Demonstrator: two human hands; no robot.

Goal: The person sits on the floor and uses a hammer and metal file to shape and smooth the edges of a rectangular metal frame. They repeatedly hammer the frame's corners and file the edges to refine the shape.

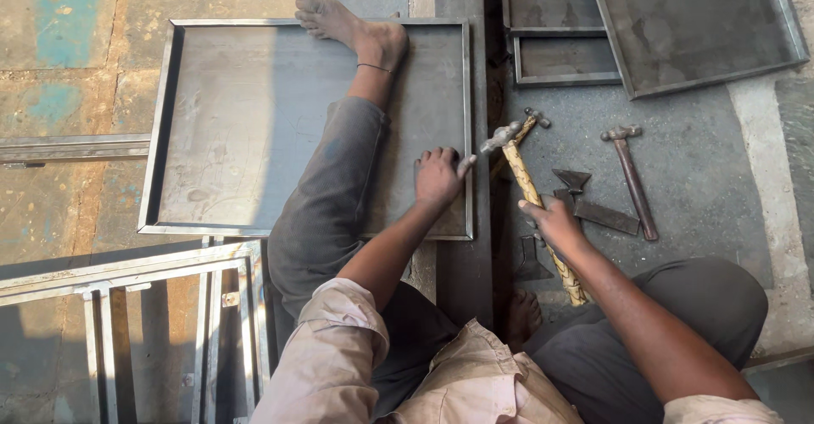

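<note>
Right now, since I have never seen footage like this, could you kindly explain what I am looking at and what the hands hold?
There is no machine here: a camera worn on a person's head looks down at their own arms and legs as they sit on the floor. The left hand presses on the right edge of a large shallow metal tray, on which their left leg is stretched out. The right hand grips a hammer with a pale wooden handle, its head near the tray's rim. Beside it on the grey surface lie a second hammer and a dark wedge-shaped tool. More trays are stacked beyond.
</note>
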